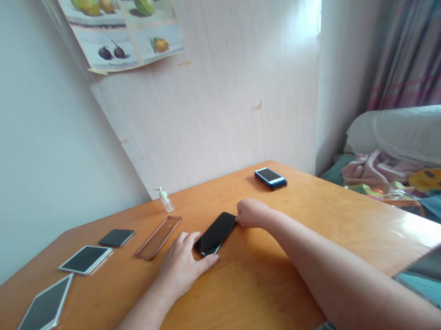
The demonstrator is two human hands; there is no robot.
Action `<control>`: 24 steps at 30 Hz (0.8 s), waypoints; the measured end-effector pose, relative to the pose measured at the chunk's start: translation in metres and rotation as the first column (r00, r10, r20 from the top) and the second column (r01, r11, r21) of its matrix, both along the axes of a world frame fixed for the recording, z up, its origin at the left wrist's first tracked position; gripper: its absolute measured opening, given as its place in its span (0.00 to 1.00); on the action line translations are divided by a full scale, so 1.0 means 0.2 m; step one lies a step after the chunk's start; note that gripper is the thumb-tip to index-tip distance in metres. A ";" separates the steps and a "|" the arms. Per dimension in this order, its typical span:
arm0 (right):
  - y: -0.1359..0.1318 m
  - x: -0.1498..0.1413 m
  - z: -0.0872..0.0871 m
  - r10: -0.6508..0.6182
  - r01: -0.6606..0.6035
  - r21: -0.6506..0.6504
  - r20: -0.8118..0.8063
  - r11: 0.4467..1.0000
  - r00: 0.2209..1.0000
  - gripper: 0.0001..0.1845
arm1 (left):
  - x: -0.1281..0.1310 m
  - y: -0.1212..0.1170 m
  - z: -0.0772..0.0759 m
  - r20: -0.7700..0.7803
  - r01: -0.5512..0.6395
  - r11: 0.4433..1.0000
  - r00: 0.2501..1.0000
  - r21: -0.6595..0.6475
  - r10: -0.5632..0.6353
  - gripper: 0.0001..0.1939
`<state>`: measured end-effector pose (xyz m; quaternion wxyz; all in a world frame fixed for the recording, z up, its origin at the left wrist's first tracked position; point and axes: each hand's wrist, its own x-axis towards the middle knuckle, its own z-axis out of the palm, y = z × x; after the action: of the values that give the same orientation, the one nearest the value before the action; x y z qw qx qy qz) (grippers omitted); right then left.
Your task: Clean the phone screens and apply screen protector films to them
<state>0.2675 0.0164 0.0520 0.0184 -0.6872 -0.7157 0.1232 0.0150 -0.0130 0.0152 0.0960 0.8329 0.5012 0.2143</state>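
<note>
A black smartphone point(215, 233) lies screen up on the wooden table, slanting away to the right. My left hand point(183, 265) holds its near end, thumb along the bottom edge and fingers at the left side. At the phone's far right corner, my right hand point(253, 213) is closed in a fist with the fingertips turned down and mostly hidden. Whatever may be in that fist does not show. Left of the phone lies a clear phone case point(150, 255) with a pinkish rim. Behind the case stands a small clear pump bottle point(167, 203) with a pale green top.
On the left lie a dark phone point(116, 237), a white-framed device point(85, 259) and a larger white tablet point(41, 312). Stacked phones point(270, 177) sit near the back right corner. The table point(242, 301) meets a pale board point(217, 111); bedding point(372, 167) lies beyond its right edge.
</note>
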 end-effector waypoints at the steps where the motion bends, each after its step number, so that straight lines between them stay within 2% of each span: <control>1: 0.00 0.00 0.00 0.003 -0.003 0.004 0.004 1.000 1.000 0.17 | 0.00 -0.01 0.01 0.003 0.016 1.000 1.000 -0.005 -0.016 0.29; 4: -0.06 -0.06 0.02 0.077 -0.077 0.001 -0.010 0.997 0.997 0.15 | 0.01 -0.02 0.03 -0.005 0.056 0.998 0.998 -0.036 -0.056 0.25; 8: -0.14 -0.14 0.04 0.292 -0.293 0.001 -0.073 0.956 0.954 0.10 | 0.02 -0.02 0.04 -0.004 0.068 0.996 0.998 -0.061 -0.068 0.21; 9: -0.15 -0.14 0.04 0.310 -0.311 0.004 -0.076 0.951 0.948 0.09 | 0.02 -0.02 0.04 0.000 0.067 0.996 0.998 -0.060 -0.067 0.21; 11: -0.13 -0.12 0.04 0.248 -0.248 0.007 -0.054 0.969 0.967 0.10 | 0.02 -0.01 0.04 0.008 0.064 0.996 0.998 -0.058 -0.063 0.22; 14: -0.07 -0.06 0.04 0.080 -0.080 0.014 -0.003 0.997 0.997 0.14 | 0.02 -0.01 0.03 0.010 0.064 0.996 0.998 -0.055 -0.064 0.23; 18: -0.07 -0.06 0.04 0.074 -0.074 0.028 0.010 0.997 0.997 0.15 | 0.01 -0.01 0.03 0.016 0.065 0.997 0.998 -0.051 -0.065 0.24; 21: -0.14 -0.13 0.04 0.188 -0.187 0.042 -0.023 0.981 0.982 0.12 | 0.01 -0.01 0.03 0.025 0.070 0.996 0.997 -0.051 -0.069 0.24; 24: -0.21 -0.21 0.03 0.354 -0.352 0.035 -0.132 0.935 0.926 0.11 | 0.01 -0.01 0.04 0.025 0.086 0.994 0.996 -0.062 -0.085 0.21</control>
<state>0.2258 -0.0251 0.0589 0.0486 -0.5371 -0.8253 0.1673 0.0171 -0.0159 0.0230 0.1367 0.8478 0.4704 0.2033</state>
